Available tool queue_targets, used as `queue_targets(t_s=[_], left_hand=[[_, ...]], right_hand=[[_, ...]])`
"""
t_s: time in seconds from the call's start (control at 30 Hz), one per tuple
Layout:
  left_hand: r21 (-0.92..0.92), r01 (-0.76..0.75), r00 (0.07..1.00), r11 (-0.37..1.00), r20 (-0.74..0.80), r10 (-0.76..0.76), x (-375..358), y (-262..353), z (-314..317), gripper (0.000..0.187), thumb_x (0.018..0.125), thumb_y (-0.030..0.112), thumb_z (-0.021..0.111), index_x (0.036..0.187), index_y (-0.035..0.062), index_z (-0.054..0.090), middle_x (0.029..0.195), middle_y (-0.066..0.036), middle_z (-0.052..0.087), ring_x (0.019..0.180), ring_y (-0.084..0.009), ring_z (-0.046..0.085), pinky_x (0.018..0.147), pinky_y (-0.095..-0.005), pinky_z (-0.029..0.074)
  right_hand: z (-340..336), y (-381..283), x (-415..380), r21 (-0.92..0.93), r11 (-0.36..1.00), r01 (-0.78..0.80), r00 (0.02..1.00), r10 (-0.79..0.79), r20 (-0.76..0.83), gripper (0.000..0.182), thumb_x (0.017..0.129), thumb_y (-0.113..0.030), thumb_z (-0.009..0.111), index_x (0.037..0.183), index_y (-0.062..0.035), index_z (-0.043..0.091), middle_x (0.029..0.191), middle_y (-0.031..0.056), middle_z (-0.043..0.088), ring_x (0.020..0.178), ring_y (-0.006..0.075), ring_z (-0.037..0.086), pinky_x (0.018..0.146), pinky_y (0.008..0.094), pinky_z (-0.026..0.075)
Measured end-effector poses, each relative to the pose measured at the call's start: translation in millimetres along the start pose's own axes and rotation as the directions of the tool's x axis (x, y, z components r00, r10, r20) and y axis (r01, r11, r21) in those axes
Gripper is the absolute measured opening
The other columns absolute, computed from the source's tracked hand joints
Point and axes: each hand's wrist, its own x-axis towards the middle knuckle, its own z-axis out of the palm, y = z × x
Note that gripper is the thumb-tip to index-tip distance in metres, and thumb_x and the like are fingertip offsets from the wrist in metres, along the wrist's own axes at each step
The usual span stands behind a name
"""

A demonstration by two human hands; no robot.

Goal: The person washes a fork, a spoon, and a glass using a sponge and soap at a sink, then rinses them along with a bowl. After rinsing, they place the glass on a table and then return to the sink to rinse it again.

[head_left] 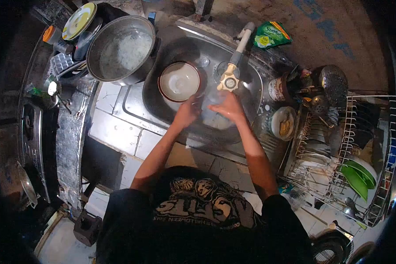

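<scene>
Both hands are low over the metal sink (152, 103), below the cream tap (229, 81). My left hand (188, 112) is at the near edge of a white bowl with a brown rim (179, 82); its fingers look apart and hold nothing I can see. My right hand (229, 107) is just under the tap handle, open, its fingers stretched toward the left hand. A pale round shape (218, 120) lies below and between the hands, too blurred to name.
Left of the sink stands a large pot (122, 50) with cloudy liquid. A green Sunlight pouch (273, 35) lies behind the tap. To the right are a small bowl with a sponge (284, 123), a utensil container (278, 89) and a wire dish rack (345, 127) with plates.
</scene>
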Motion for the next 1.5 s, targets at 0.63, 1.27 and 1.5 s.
queue_targets(t_s=[0.63,1.27,1.5], left_hand=[[-0.544,0.528,0.848,0.653,0.384,-0.365,3.6,38.8,26.3,0.068,0.083,0.048,0.063,0.122,-0.0053,0.047,0.107,-0.014,0.060,0.086,-0.0171,0.062,0.068,-0.0306,0.051],[-0.083,-0.044,0.994,0.996,0.094,0.052,23.8,7.4,7.3,0.100,0.068,0.005,0.074,0.145,0.0024,0.010,0.146,-0.021,0.027,0.134,-0.0325,0.030,0.108,-0.0415,0.028],[-0.159,0.074,0.991,0.985,0.121,-0.055,16.6,-14.1,2.7,0.101,0.070,-0.004,0.068,0.147,0.0082,0.004,0.148,-0.021,0.024,0.134,-0.0379,0.028,0.105,-0.0463,0.033]], right_hand=[[6.5,10.1,25.8,0.307,0.874,-0.377,0.919,0.312,0.240,0.066,0.073,-0.049,0.072,0.112,0.0023,0.055,0.092,0.0131,0.064,0.082,0.0199,0.063,0.066,0.0327,0.050],[-23.9,-1.5,3.2,-0.133,0.964,0.230,0.973,-0.228,0.029,0.067,0.057,-0.030,0.081,0.111,0.0024,0.055,0.102,0.0238,0.060,0.096,0.0391,0.058,0.084,0.0408,0.047],[-17.3,-16.5,6.0,-0.115,0.987,0.113,0.992,-0.119,-0.046,0.058,0.059,-0.031,0.080,0.104,-0.0004,0.060,0.103,0.0217,0.062,0.096,0.0371,0.059,0.083,0.0409,0.049]])
